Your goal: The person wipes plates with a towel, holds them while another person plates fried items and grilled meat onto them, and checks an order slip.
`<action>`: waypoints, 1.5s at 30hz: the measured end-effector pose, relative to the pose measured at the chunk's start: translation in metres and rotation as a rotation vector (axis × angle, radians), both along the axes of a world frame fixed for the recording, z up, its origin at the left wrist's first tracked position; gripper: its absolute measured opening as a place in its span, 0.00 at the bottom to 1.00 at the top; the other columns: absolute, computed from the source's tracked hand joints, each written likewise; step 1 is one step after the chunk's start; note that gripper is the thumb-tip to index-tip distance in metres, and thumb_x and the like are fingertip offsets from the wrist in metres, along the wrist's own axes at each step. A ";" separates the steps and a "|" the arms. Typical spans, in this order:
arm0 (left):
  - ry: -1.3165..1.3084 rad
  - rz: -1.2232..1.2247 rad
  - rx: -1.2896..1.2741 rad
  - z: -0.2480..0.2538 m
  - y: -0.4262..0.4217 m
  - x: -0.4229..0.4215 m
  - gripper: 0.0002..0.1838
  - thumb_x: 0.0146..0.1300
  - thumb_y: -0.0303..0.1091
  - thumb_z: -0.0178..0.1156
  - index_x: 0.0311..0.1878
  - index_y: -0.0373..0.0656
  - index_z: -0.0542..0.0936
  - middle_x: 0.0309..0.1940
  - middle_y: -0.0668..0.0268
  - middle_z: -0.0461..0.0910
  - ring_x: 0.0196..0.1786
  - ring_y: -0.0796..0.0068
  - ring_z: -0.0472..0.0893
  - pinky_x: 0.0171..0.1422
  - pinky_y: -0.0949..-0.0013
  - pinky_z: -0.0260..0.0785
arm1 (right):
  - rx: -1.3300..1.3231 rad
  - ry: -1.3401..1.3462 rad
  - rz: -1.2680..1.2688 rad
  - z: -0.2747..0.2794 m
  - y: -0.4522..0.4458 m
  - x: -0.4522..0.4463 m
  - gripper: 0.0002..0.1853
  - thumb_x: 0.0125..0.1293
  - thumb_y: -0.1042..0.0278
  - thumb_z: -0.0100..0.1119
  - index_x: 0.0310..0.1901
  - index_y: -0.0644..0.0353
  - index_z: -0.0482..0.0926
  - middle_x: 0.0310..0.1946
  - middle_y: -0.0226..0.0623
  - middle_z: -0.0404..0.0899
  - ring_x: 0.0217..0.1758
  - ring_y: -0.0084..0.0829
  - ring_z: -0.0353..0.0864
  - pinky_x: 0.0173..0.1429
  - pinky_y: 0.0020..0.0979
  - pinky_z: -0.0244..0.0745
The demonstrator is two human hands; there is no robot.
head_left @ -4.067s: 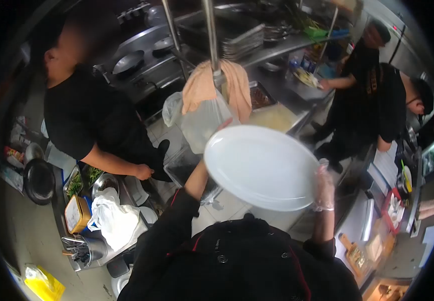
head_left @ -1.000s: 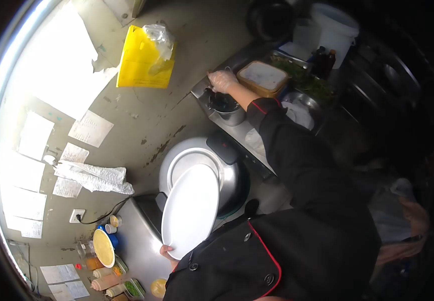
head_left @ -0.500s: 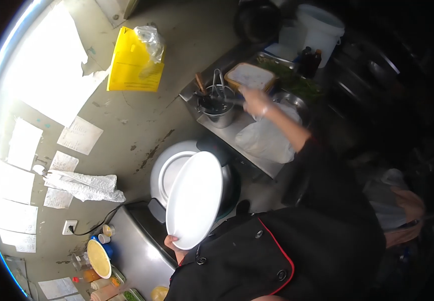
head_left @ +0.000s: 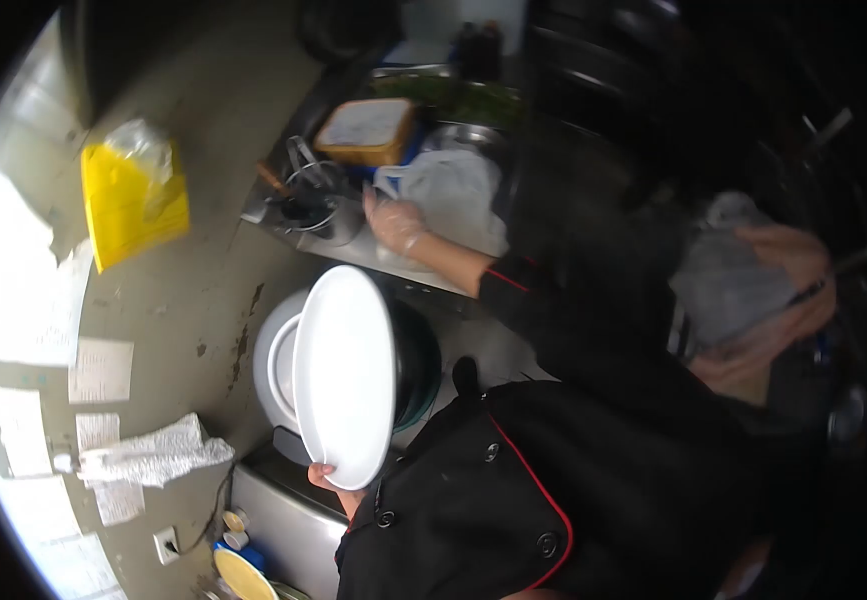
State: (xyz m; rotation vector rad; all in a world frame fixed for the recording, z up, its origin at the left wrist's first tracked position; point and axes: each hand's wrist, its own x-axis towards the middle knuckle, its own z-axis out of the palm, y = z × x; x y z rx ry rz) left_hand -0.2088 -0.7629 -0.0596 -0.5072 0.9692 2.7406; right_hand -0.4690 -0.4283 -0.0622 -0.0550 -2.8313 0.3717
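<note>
A white oval plate (head_left: pixel 345 375) is held tilted by its lower edge in my left hand (head_left: pixel 325 477), thumb on the rim. My right hand (head_left: pixel 395 222), in a clear glove, reaches over the metal counter. It is just right of a metal pot (head_left: pixel 325 220) that holds a wooden-handled utensil (head_left: pixel 273 180) and metal tongs (head_left: pixel 301 155). Blur hides whether the fingers grip anything. A white plastic bag (head_left: pixel 453 195) lies beside this hand. Behind it is a rectangular tub (head_left: pixel 365 128) with a whitish top.
A round white lidded container (head_left: pixel 278 365) stands behind the plate. Greens (head_left: pixel 488 105) fill a tray by a metal bowl (head_left: pixel 468 138). On the lower left a steel surface (head_left: pixel 278 530) bears a yellow-topped container (head_left: pixel 243 575). A cloth (head_left: pixel 158 455) hangs on the wall.
The view has swung, shifting the counter left in the picture. My right hand has moved from beside the tub to nearer the counter's front edge. The plate remains in my left hand.
</note>
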 end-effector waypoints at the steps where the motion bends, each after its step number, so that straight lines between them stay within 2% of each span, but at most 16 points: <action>1: 0.006 -0.033 -0.006 0.000 0.000 0.000 0.33 0.29 0.32 0.49 0.45 0.25 0.73 0.38 0.45 0.77 0.39 0.52 0.78 0.46 0.60 0.74 | -0.025 -0.046 0.015 -0.009 0.003 0.012 0.18 0.65 0.66 0.40 0.53 0.68 0.65 0.27 0.49 0.80 0.31 0.45 0.81 0.32 0.45 0.74; 5: 0.023 -0.162 -0.017 0.000 0.008 0.002 0.31 0.29 0.31 0.49 0.43 0.25 0.74 0.37 0.46 0.77 0.38 0.52 0.78 0.45 0.60 0.74 | -0.225 -0.015 -0.100 0.025 0.022 0.107 0.10 0.64 0.65 0.44 0.36 0.63 0.67 0.24 0.44 0.79 0.30 0.43 0.80 0.32 0.40 0.74; 8: 0.034 -0.331 -0.035 0.001 0.026 -0.004 0.30 0.30 0.31 0.49 0.42 0.25 0.74 0.37 0.46 0.77 0.37 0.53 0.78 0.44 0.60 0.75 | -0.224 0.380 -0.227 0.075 0.077 0.218 0.08 0.63 0.65 0.48 0.38 0.61 0.67 0.24 0.41 0.76 0.26 0.40 0.78 0.29 0.37 0.73; 11: 0.036 -0.526 -0.046 -0.001 0.056 -0.003 0.28 0.30 0.30 0.49 0.41 0.26 0.75 0.36 0.47 0.77 0.37 0.53 0.78 0.44 0.60 0.75 | -0.118 0.452 -0.600 0.074 0.131 0.317 0.10 0.62 0.65 0.47 0.41 0.62 0.67 0.23 0.42 0.76 0.26 0.40 0.79 0.30 0.38 0.74; 14: 0.038 -0.745 -0.053 -0.005 0.090 0.006 0.27 0.30 0.30 0.49 0.40 0.26 0.75 0.35 0.47 0.78 0.36 0.53 0.79 0.43 0.61 0.75 | -0.243 -0.408 -0.713 -0.019 0.174 0.435 0.09 0.57 0.69 0.48 0.36 0.61 0.76 0.31 0.44 0.80 0.33 0.44 0.82 0.36 0.40 0.76; 16: 0.066 -0.903 -0.043 -0.009 0.124 0.012 0.26 0.30 0.29 0.49 0.39 0.26 0.76 0.35 0.48 0.78 0.35 0.54 0.79 0.42 0.61 0.75 | -0.259 -0.365 -0.727 -0.019 0.156 0.531 0.12 0.56 0.68 0.46 0.33 0.62 0.81 0.32 0.48 0.81 0.37 0.44 0.82 0.41 0.42 0.76; 18: 0.068 -1.058 -0.027 -0.019 0.160 0.025 0.25 0.30 0.29 0.49 0.38 0.26 0.76 0.34 0.48 0.78 0.35 0.54 0.79 0.42 0.61 0.75 | -0.493 -0.503 -0.710 -0.026 0.149 0.623 0.19 0.64 0.55 0.45 0.33 0.61 0.81 0.32 0.47 0.80 0.35 0.45 0.80 0.42 0.40 0.72; 21: 0.076 -1.269 -0.032 -0.032 0.219 0.066 0.24 0.31 0.28 0.49 0.37 0.27 0.77 0.34 0.48 0.78 0.34 0.54 0.79 0.41 0.61 0.75 | -1.117 -0.550 -0.831 0.036 0.134 0.756 0.26 0.64 0.40 0.44 0.42 0.54 0.81 0.22 0.34 0.72 0.27 0.28 0.72 0.36 0.29 0.69; 23: 0.091 -1.354 -0.081 -0.024 0.255 0.108 0.24 0.30 0.28 0.50 0.38 0.28 0.77 0.32 0.52 0.78 0.33 0.57 0.78 0.41 0.64 0.74 | -1.413 -0.338 -1.017 0.018 0.135 0.837 0.24 0.64 0.41 0.45 0.42 0.53 0.81 0.19 0.24 0.65 0.23 0.20 0.65 0.30 0.24 0.65; 25: 0.109 -1.456 -0.157 -0.018 0.290 0.144 0.28 0.30 0.28 0.50 0.42 0.28 0.75 0.33 0.54 0.78 0.34 0.58 0.78 0.42 0.65 0.73 | -1.435 -0.203 -1.186 0.075 0.148 0.871 0.21 0.65 0.46 0.46 0.41 0.54 0.81 0.18 0.22 0.64 0.22 0.21 0.64 0.28 0.26 0.64; 27: 0.055 -1.582 -0.224 -0.006 0.321 0.173 0.33 0.29 0.28 0.50 0.48 0.28 0.72 0.36 0.53 0.77 0.37 0.58 0.78 0.44 0.65 0.73 | -1.080 0.040 -1.225 0.045 0.185 0.916 0.19 0.66 0.51 0.45 0.41 0.58 0.79 0.18 0.28 0.66 0.21 0.26 0.66 0.28 0.30 0.64; 29: -0.008 -1.700 -0.239 0.021 0.359 0.205 0.38 0.28 0.28 0.49 0.54 0.30 0.68 0.39 0.53 0.76 0.41 0.57 0.78 0.46 0.64 0.73 | -0.752 0.084 -1.400 0.088 0.220 0.892 0.23 0.67 0.46 0.44 0.42 0.58 0.80 0.16 0.29 0.67 0.20 0.26 0.66 0.28 0.30 0.65; 33: 0.089 -1.768 -0.404 0.045 0.422 0.254 0.45 0.28 0.26 0.49 0.62 0.33 0.61 0.46 0.54 0.73 0.49 0.58 0.75 0.52 0.63 0.71 | -0.513 0.156 -1.521 0.049 0.337 0.872 0.22 0.64 0.49 0.48 0.44 0.61 0.79 0.29 0.45 0.79 0.34 0.36 0.78 0.42 0.32 0.71; 35: 0.109 -1.804 -0.384 0.012 0.444 0.256 0.46 0.27 0.26 0.49 0.62 0.34 0.60 0.47 0.52 0.73 0.47 0.57 0.75 0.51 0.63 0.71 | -0.860 0.126 -1.640 0.055 0.384 0.854 0.22 0.63 0.51 0.50 0.47 0.62 0.78 0.39 0.52 0.79 0.44 0.41 0.79 0.48 0.34 0.71; 38: 0.119 -1.833 -0.291 0.001 0.486 0.262 0.47 0.26 0.26 0.49 0.62 0.35 0.60 0.47 0.52 0.72 0.48 0.56 0.75 0.51 0.62 0.71 | -0.650 -0.269 -1.615 0.057 0.437 0.849 0.19 0.60 0.58 0.53 0.46 0.63 0.77 0.39 0.53 0.79 0.45 0.44 0.79 0.49 0.37 0.72; 45: 0.099 -1.938 -0.158 -0.002 0.548 0.268 0.49 0.27 0.21 0.49 0.66 0.35 0.57 0.54 0.57 0.71 0.56 0.64 0.71 0.58 0.71 0.64 | -0.063 -0.876 -0.851 0.069 0.504 0.848 0.11 0.57 0.63 0.52 0.37 0.59 0.77 0.25 0.44 0.78 0.29 0.44 0.78 0.34 0.38 0.71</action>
